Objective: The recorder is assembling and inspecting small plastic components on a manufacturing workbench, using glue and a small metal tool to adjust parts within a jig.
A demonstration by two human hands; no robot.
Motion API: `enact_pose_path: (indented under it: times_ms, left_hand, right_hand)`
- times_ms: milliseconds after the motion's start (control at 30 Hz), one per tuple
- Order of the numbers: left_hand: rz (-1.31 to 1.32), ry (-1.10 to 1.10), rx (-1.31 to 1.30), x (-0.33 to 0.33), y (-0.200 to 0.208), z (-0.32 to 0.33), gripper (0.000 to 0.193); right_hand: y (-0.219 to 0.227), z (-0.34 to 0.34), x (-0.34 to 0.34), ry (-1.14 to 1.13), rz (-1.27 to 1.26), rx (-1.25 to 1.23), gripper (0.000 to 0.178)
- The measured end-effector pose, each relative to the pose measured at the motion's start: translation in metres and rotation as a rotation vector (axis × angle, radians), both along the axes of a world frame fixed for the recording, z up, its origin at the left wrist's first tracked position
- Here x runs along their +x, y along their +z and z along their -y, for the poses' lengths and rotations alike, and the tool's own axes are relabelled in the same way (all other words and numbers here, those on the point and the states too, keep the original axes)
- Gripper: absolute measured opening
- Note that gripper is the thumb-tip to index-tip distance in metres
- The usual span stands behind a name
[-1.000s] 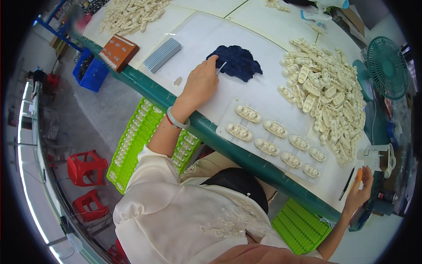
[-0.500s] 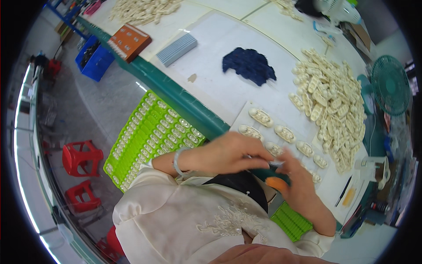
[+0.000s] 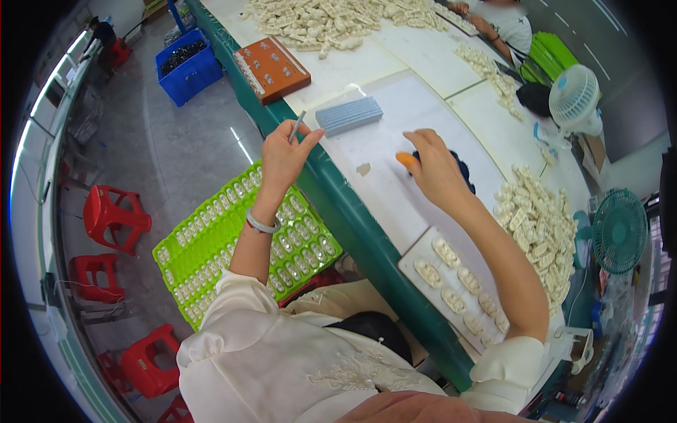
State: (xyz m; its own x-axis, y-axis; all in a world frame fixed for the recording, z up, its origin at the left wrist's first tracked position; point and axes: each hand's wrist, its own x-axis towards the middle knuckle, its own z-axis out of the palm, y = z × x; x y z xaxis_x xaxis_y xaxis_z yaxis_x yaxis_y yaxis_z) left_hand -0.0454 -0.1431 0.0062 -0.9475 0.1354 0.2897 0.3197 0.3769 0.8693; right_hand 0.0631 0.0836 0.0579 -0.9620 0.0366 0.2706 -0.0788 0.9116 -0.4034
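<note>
My left hand [image 3: 283, 158], with a bangle on its wrist, is raised over the table's near edge. It pinches a thin grey rod [image 3: 297, 127] between thumb and fingers. To its right lies a ribbed light-blue block [image 3: 349, 115]. My right hand [image 3: 438, 168] has an orange cover on the thumb; its fingers are spread and slightly bent, with nothing visible in them. It reaches over a dark blue crumpled mass [image 3: 462, 173], mostly hidden behind it; I cannot tell whether they touch. Below my right forearm sits a pale board [image 3: 416, 255] bearing several oval cream pieces [image 3: 453, 300].
Cream pieces form a heap [image 3: 539, 240] at right and another [image 3: 317, 21] at the far side. An orange-brown block [image 3: 271, 68] stands at the table edge. Green trays [image 3: 243, 240] of pieces lie below left, near red stools [image 3: 116, 218]. A person [image 3: 504, 28] sits across; fans [image 3: 619, 231] stand right.
My hands, close together over the near edge before, have moved apart and away from me. The left now shows the grey rod near the light-blue block; the right is over the dark blue mass.
</note>
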Motion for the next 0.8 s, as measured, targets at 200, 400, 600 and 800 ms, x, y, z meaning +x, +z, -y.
enact_pose_path:
  times_ms: [200,400,600,800]
  left_hand:
    - [-0.004,0.076,-0.029,-0.035,-0.023,-0.009,0.027]
    - [0.093,-0.084,-0.036,-0.03,-0.027,-0.014,0.028]
    - [0.131,-0.117,-0.039,-0.02,-0.013,-0.017,0.028]
    - [0.025,-0.165,-0.05,-0.023,-0.017,-0.021,0.025]
  right_hand:
    - [-0.043,-0.01,-0.098,-0.177,-0.015,-0.18,0.029]
    - [-0.04,0.002,-0.12,-0.334,0.111,-0.646,0.018]
    - [-0.034,0.002,-0.124,-0.378,0.124,-0.597,0.015]
    - [-0.034,0.002,-0.122,-0.393,0.104,-0.683,0.012]
